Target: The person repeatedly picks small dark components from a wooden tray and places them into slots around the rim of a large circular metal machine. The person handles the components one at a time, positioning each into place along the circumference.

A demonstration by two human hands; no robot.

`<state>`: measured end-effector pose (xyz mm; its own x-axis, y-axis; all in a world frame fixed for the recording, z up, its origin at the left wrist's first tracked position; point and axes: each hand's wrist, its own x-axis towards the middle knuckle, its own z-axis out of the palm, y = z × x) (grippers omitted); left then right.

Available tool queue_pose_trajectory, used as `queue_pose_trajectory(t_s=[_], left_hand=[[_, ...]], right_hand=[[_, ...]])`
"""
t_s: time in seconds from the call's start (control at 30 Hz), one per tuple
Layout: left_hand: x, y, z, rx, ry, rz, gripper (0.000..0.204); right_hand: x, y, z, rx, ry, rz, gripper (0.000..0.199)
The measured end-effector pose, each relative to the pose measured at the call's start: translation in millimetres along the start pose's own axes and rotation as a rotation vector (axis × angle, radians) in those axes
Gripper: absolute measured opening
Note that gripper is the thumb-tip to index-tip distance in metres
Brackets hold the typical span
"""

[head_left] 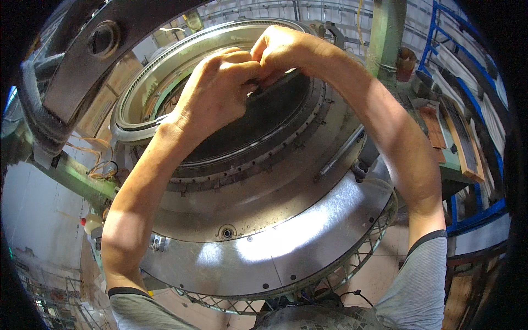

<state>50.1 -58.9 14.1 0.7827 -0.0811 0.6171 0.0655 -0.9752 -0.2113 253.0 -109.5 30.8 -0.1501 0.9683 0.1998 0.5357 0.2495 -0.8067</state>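
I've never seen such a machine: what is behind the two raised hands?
Behind the left hand and right hand are a pale toothed ring and a dark round interior. The hands cover some of both; anything they hold cannot be made out.

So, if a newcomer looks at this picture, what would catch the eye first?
Probably the left hand and right hand, close together with curled fingers at the upper centre; whether they hold anything is unclear. Next may come the large round machine behind them, with its brightly lit, curved metal plate below, and the dark bar at upper left.
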Motion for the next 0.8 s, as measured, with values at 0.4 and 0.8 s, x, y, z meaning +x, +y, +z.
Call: queue_pose_trajectory(t_s=[0.4,0.8], left_hand=[[6.6,-3.1,4.7,-0.002,0.01,0.008,0.027],[14.1,2.5,9.0,-0.039,0.035,-0.013,0.027]], right_hand=[[2.6,7.9,-5.2,-0.01,-0.001,-0.03,0.021],[3.3,8.9,-7.1,-0.104,0.051,-0.036,0.016]])
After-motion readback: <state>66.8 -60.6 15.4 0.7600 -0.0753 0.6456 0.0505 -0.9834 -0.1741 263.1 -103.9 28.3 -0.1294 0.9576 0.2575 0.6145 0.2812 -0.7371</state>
